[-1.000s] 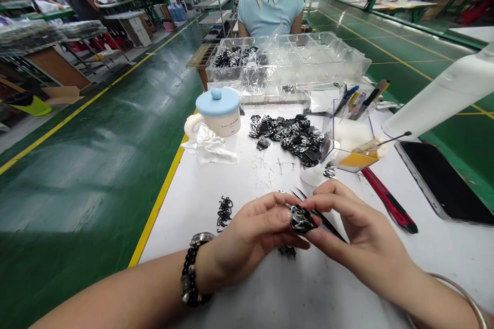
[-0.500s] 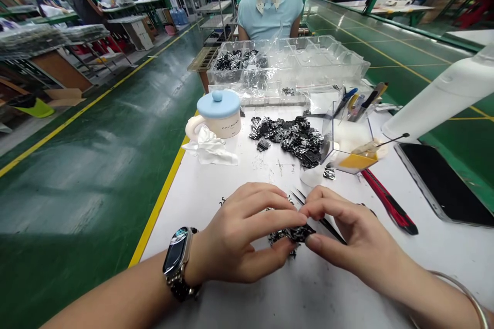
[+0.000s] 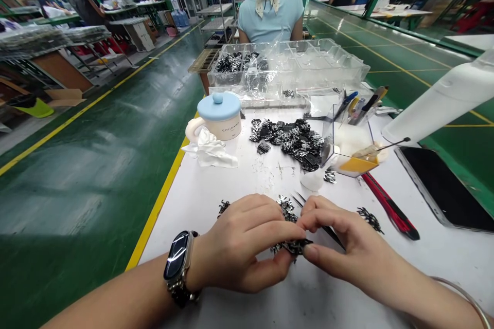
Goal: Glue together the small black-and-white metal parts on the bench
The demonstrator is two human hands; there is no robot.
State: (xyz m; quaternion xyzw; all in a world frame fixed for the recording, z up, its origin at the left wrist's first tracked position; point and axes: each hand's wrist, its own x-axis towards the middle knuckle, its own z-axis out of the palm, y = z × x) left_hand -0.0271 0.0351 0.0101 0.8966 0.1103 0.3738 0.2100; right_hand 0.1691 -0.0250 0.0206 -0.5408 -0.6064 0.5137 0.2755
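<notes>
Part [image 3: 297, 247]: low over the table [image 3: 195, 190], small, and here's the danger, it could slip from such a fingertip hold!
Bits [image 3: 286, 207]: heaped right beside; a stray knuckle might scatter them.
Left hand [image 3: 245, 244]: fingers and thumb barely apart, gripping the part.
Right hand [image 3: 339, 236]: thumb and forefinger nearly together, pinching its right end.

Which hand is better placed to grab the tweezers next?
Probably the right hand: the tweezers run partly beneath it, while the left hand is farther off. Both hands are at the small black part.
</notes>
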